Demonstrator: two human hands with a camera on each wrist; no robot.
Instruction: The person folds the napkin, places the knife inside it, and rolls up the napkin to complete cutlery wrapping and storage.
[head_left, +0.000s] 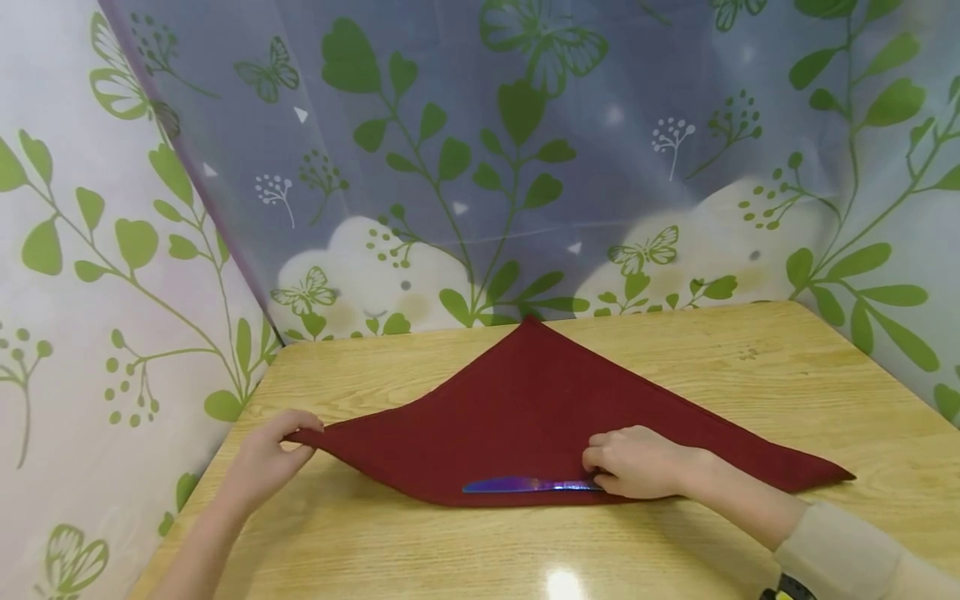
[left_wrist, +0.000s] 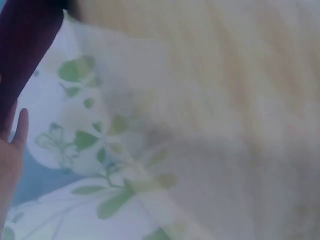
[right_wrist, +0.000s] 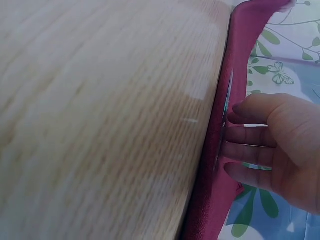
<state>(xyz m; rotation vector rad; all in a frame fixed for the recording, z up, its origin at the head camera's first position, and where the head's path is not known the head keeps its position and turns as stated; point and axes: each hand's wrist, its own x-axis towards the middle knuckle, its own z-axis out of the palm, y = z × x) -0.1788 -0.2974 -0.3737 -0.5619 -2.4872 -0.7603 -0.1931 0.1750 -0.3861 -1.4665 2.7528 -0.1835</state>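
A dark red cloth napkin (head_left: 517,408), folded to a triangle, lies on the table with its point at the back. Its left corner is lifted off the wood, pinched between the thumb and fingers of my left hand (head_left: 270,454). Near the folded front edge lies a shiny blue-purple table knife (head_left: 517,485), blade to the left. My right hand (head_left: 645,462) holds the knife at its handle, which the fingers largely hide. In the right wrist view, the fingertips of the right hand (right_wrist: 285,145) meet the knife and cloth. The left wrist view is blurred.
The light wooden table (head_left: 360,550) extends around the napkin. Behind it and along the sides hangs a curtain (head_left: 420,167) printed with leaves and butterflies. A dark band with a yellow part (head_left: 793,588) shows by the right sleeve.
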